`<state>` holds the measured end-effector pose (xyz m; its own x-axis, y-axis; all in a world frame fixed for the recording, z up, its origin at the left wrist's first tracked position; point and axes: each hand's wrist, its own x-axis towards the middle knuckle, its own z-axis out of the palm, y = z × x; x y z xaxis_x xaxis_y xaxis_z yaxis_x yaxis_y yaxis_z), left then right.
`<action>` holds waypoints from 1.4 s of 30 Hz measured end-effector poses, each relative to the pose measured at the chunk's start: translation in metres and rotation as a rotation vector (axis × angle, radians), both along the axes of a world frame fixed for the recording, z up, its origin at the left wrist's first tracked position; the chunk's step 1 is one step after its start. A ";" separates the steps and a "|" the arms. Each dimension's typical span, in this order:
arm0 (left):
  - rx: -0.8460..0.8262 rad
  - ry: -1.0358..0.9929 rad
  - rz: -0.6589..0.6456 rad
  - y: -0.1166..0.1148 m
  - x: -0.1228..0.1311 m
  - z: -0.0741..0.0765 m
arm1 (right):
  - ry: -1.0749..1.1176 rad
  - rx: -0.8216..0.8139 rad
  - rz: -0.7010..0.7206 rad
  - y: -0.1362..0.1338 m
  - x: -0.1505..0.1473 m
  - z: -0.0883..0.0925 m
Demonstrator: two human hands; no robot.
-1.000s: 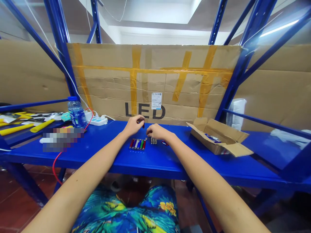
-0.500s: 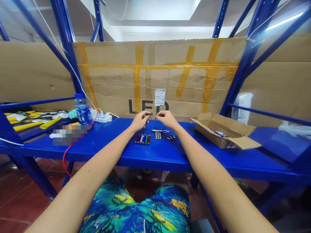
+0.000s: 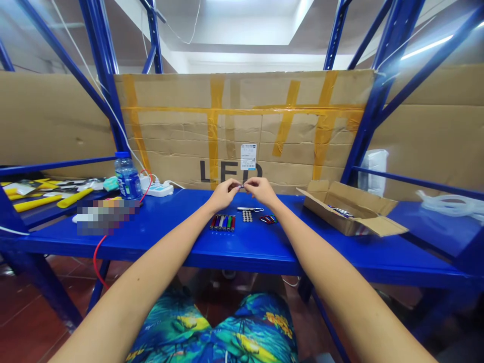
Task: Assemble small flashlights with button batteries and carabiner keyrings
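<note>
Left hand (image 3: 224,193) and right hand (image 3: 260,190) met above the bench (image 3: 170,237), fingertips of both pinched on one small torch (image 3: 242,186) held between them. Below the left hand lay a row of torches (image 3: 223,222); below the right, batteries (image 3: 247,216) and clips (image 3: 267,219). Best handled with parts kept in line, twisted gently.

Blue metal surface (image 3: 159,242) on blue steel racking uprights (image 3: 99,60), extending left and right of the fingers. Taped cardboard sheet (image 3: 295,126) marked "LED" stands just behind the fingers. Red tiled floor (image 3: 22,322) below; bright ceiling panel (image 3: 249,20) overhead.
</note>
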<state>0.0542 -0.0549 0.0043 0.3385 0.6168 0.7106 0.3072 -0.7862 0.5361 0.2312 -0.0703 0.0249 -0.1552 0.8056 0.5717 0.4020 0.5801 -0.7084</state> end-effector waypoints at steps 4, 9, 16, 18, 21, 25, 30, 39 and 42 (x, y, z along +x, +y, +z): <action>0.009 0.052 0.023 -0.002 0.002 0.000 | 0.035 -0.069 0.050 -0.001 0.000 0.000; 0.012 0.060 -0.022 -0.009 0.003 0.001 | 0.081 -0.114 0.113 -0.003 0.000 -0.001; 0.110 0.072 0.033 -0.013 0.007 0.001 | 0.130 -0.192 0.132 -0.007 0.000 0.000; 0.138 0.114 0.074 -0.014 0.007 0.001 | 0.124 -0.204 0.132 -0.009 -0.001 0.001; 0.165 0.164 0.089 -0.015 0.006 0.002 | 0.074 -0.189 0.118 -0.010 -0.003 0.000; 0.165 0.149 0.090 -0.017 0.006 0.004 | -0.109 -0.029 0.046 -0.009 -0.001 -0.003; 0.119 0.137 0.118 -0.016 0.004 0.005 | -0.544 0.324 -0.075 -0.009 0.006 -0.002; 0.090 0.277 0.110 0.004 0.003 -0.003 | -0.870 0.405 -0.206 -0.007 0.009 -0.007; 0.101 0.286 0.111 0.004 0.004 -0.004 | -0.832 0.391 -0.186 -0.007 0.010 -0.007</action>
<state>0.0578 -0.0510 0.0007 0.4683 0.5923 0.6556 0.5211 -0.7844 0.3365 0.2409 -0.0776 0.0174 -0.5239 0.6328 0.5701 0.8021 0.5917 0.0803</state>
